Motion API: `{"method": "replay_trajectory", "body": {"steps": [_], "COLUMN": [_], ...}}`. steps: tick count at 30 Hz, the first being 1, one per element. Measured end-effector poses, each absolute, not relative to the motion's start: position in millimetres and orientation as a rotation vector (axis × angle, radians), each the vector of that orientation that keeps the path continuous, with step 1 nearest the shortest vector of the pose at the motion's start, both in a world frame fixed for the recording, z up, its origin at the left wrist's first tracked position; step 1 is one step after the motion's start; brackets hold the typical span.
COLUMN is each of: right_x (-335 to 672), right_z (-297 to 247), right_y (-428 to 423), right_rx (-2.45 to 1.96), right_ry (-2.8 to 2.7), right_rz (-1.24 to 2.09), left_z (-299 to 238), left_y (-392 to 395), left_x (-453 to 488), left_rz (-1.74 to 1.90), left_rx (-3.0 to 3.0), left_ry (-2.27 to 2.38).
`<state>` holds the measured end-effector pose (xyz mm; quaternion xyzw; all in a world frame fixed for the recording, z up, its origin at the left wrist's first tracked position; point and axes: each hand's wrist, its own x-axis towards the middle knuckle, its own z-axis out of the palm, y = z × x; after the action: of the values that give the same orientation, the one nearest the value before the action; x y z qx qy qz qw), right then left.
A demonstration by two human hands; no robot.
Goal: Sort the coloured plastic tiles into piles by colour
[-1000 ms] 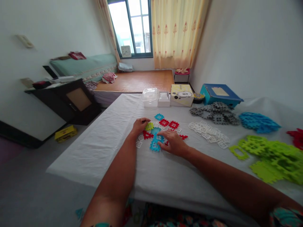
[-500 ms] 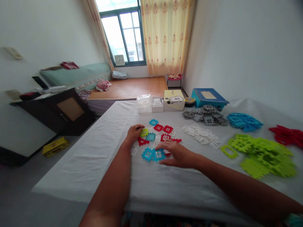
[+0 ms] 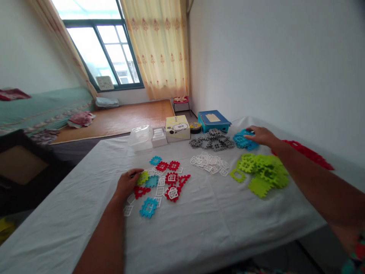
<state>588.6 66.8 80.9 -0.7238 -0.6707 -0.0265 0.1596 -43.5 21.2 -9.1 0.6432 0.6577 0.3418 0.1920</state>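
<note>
My left hand [image 3: 127, 183] rests on the cloth at the left of the loose pieces, its curled fingers closed at the edge of a yellow-green building tile [image 3: 143, 177]. Beside that tile lie a teal tile [image 3: 152, 181] and a red triangular tile [image 3: 141, 191]. Nearer to me is a blue tile with a window opening [image 3: 148, 207]. My right hand [image 3: 264, 136] is stretched out to the pile of blue tiles [image 3: 242, 140], its fingertips closed on a blue tile at the top. The fingers partly hide that tile.
White window frames [image 3: 211, 163], grey tiles [image 3: 212, 140], green tiles [image 3: 262, 171] and red tiles [image 3: 309, 153] lie in piles on the clothed table. Red tiles [image 3: 172, 178] lie in the middle. Behind stand a clear container [image 3: 141, 137], a cream box [image 3: 177, 128] and a blue box [image 3: 214, 121].
My right hand has moved from the near blue tiles to the blue pile, and one of those two tiles has left its spot. The view has turned right. My left hand stays by the yellow-green tile.
</note>
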Motion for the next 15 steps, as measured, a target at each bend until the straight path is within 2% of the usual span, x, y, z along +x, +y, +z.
{"method": "replay_trajectory", "body": {"steps": [4, 9, 13, 15], "right_x": [627, 590, 555, 550], "right_z": [60, 56, 50, 42], "right_y": [92, 100, 99, 98], "right_rx": [-2.307, -2.185, -2.17, -2.171], "right_ry": [-1.819, -1.934, -2.232, -2.204], "right_rz": [-0.068, -0.238, -0.018, 0.056], "left_z": [-7, -8, -14, -15], "left_y": [18, 16, 17, 17], "left_x": [-41, -39, -41, -41], "left_rz": [0.96, 0.998, 1.028, 1.033], "left_rx": [1.789, 1.795, 1.796, 1.801], "left_ry": [1.869, 1.849, 1.8, 1.8]}}
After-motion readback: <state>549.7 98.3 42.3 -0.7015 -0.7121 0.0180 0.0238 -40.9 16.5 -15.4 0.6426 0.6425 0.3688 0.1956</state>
